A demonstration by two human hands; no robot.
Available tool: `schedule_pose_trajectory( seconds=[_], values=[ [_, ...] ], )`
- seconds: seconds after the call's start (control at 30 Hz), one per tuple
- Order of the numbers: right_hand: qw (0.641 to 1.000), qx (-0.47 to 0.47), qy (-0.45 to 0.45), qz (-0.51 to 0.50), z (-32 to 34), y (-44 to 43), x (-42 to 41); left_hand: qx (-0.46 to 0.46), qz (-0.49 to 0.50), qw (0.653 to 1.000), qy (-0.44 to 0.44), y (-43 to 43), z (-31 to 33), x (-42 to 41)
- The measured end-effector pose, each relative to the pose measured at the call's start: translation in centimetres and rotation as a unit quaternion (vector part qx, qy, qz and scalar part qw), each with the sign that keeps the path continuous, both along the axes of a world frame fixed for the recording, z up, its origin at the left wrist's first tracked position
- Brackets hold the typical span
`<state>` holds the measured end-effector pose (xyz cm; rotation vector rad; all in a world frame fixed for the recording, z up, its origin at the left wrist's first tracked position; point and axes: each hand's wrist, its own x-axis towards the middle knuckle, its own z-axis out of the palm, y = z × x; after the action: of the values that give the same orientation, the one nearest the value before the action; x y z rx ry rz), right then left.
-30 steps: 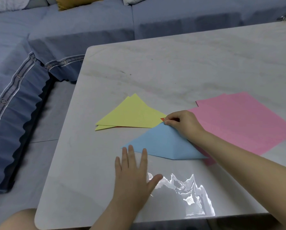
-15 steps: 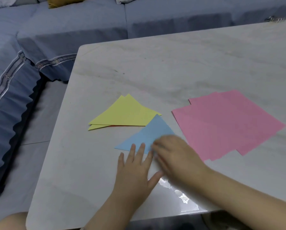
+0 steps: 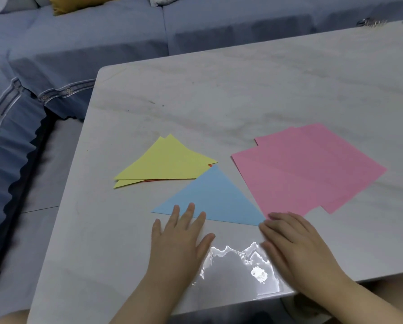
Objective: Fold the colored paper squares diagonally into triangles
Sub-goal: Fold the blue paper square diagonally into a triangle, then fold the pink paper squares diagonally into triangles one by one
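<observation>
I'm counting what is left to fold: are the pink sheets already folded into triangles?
No, the pink sheets lie flat and unfolded as overlapping squares beside the blue triangle.

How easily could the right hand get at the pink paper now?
Probably yes, easily: the right hand lies flat on the table right beside the pink paper, its fingertips about at the near edge, with nothing between them.
</observation>
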<state>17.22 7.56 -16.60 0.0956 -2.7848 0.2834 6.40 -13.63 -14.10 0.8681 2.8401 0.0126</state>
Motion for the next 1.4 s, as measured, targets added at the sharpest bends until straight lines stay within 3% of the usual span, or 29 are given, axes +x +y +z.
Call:
schedule_pose_trajectory(
  seconds=[0.13, 0.2, 0.33, 0.6, 0.83, 0.97, 1.1, 1.17, 1.23, 1.33, 1.4],
  values=[
    [1.000, -0.013, 0.006, -0.022, 0.3, 0.9, 0.9, 0.089, 0.017, 0.995, 0.046, 0.1, 0.5, -1.9],
    [0.999, -0.034, -0.008, -0.029, 0.4, 0.9, 0.7, 0.136, 0.073, 0.988, 0.021, 0.2, 0.9, -3.3],
    [0.993, -0.089, -0.036, -0.068, 1.2, 2.5, 0.2, 0.125, 0.175, 0.976, -0.044, 0.3, 1.4, -5.5],
    [0.982, -0.084, -0.077, -0.153, 0.6, 4.3, -1.6, 0.088, 0.190, 0.971, -0.118, 0.8, 1.9, -7.0],
    [0.978, -0.041, -0.096, -0.183, 1.2, 3.4, -2.6, 0.270, 0.139, 0.943, -0.137, 0.8, 4.9, -5.9],
    [0.970, -0.014, -0.139, -0.199, 1.6, 2.6, -3.2, 0.290, 0.177, 0.938, -0.066, -0.1, 7.2, -9.5],
    [0.967, 0.000, -0.161, -0.199, 1.7, 2.1, -3.6, 0.175, 0.233, 0.956, -0.030, -1.4, 6.2, -13.0],
    [0.966, -0.002, -0.165, -0.197, 1.7, 2.0, -3.7, 0.107, 0.217, 0.970, 0.033, -0.9, 5.4, -12.8],
    [0.968, 0.006, -0.161, -0.193, 1.7, 1.8, -3.6, 0.146, 0.159, 0.973, 0.077, 1.0, 4.9, -11.5],
    [0.970, 0.006, -0.157, -0.186, 1.9, 1.7, -3.4, 0.241, 0.092, 0.966, -0.026, 5.7, 4.0, -9.4],
    [0.971, 0.008, -0.154, -0.184, 1.9, 1.7, -3.3, 0.246, 0.071, 0.961, -0.108, 9.1, 3.5, -8.8]
  ],
)
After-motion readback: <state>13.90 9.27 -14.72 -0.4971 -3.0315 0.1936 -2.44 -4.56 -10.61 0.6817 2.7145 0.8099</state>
